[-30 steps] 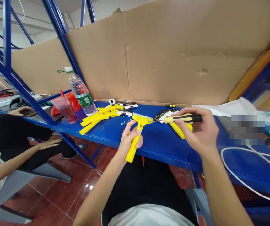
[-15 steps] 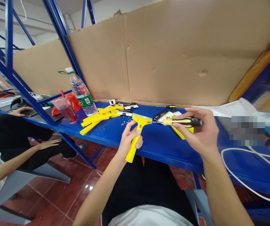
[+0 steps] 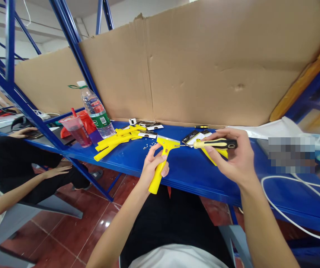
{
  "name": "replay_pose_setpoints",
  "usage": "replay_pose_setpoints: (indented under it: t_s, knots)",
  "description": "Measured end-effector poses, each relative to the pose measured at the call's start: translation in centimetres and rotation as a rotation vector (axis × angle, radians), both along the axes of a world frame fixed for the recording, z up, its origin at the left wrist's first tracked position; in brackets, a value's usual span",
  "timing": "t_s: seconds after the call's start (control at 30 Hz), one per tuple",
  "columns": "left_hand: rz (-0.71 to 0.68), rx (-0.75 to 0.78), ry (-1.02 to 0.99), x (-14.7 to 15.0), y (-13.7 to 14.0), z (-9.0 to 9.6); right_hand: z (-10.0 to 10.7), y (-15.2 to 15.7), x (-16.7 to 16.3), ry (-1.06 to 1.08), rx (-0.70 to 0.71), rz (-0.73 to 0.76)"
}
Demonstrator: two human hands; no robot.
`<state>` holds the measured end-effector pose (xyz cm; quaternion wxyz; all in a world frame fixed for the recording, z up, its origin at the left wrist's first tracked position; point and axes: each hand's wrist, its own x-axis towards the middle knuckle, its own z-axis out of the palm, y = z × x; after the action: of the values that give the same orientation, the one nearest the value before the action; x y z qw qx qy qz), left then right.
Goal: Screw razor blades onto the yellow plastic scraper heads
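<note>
My left hand point(image 3: 154, 163) is closed around the handle of a yellow scraper point(image 3: 157, 180), whose wide head with a pale blade edge points away from me. In my right hand point(image 3: 236, 154) is a screwdriver point(image 3: 214, 144) with a cream and black handle, held level between thumb and fingers. Its thin shaft reaches left to the side of the scraper's head; whether the tip sits on a screw is too small to tell. Small loose screws point(image 3: 149, 145) lie on the blue table point(image 3: 126, 158) just left of the scraper. Behind my right hand, other yellow pieces point(image 3: 211, 156) are partly hidden.
Several yellow scraper handles point(image 3: 115, 141) are piled at left, near a water bottle point(image 3: 101, 115) and a red cup point(image 3: 79, 130). Black-and-white packets point(image 3: 192, 137) and a second screwdriver point(image 3: 201, 127) lie behind. A white cable point(image 3: 271, 208) loops at right. Another person's hand point(image 3: 56, 172) rests at far left.
My right hand and the screwdriver's handle have shifted very slightly left, with the fingers turned a little. The scraper in my left hand stays nearly in place.
</note>
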<state>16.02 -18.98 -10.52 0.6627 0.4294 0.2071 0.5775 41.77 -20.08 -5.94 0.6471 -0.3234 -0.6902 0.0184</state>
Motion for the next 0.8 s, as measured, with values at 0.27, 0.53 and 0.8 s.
replay_pose_setpoints:
  t_s: [0.27,0.53,0.8]
  knots:
    - [0.0,0.001,-0.018,-0.08,0.12,-0.07,-0.36,0.3,-0.05,0.031,-0.017,-0.092]
    - [0.0,0.006,-0.007,-0.03,0.06,0.04,-0.26,0.19,-0.26,0.047,-0.005,0.007]
    - [0.002,0.01,-0.032,0.04,0.23,-0.3,-0.15,0.06,-0.34,0.027,-0.02,0.087]
